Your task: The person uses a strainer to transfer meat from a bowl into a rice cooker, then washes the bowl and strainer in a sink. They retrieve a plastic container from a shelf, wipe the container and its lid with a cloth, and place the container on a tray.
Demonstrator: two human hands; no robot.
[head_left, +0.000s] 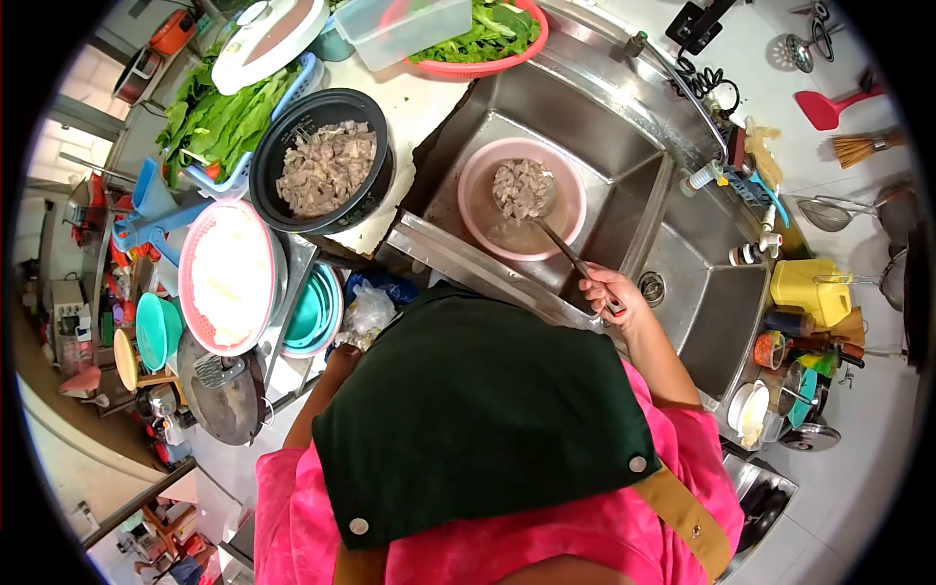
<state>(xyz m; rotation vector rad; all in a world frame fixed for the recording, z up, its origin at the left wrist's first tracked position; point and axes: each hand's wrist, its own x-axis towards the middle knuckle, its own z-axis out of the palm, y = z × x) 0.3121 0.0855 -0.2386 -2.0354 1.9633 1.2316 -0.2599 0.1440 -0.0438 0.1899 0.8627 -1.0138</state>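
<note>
Right hand [609,292] is clenched round the end of a skimmer ladle [525,190] heaped with diced meat, held over a pink basin [478,210] of cloudy water in the sink [624,166]. Left hand [341,359] sits low by a plastic bag [366,314], mostly hidden by the apron, its grasp impossible to tell. A black pot [327,166] of meat stands on the bench [409,107]. Gripped so far back, the laden skimmer could tip and drop pieces into the sink

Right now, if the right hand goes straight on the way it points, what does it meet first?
Probably the near rim of the pink bowl in the sink: the right hand grips a ladle aimed there. Depth is unclear.
</note>
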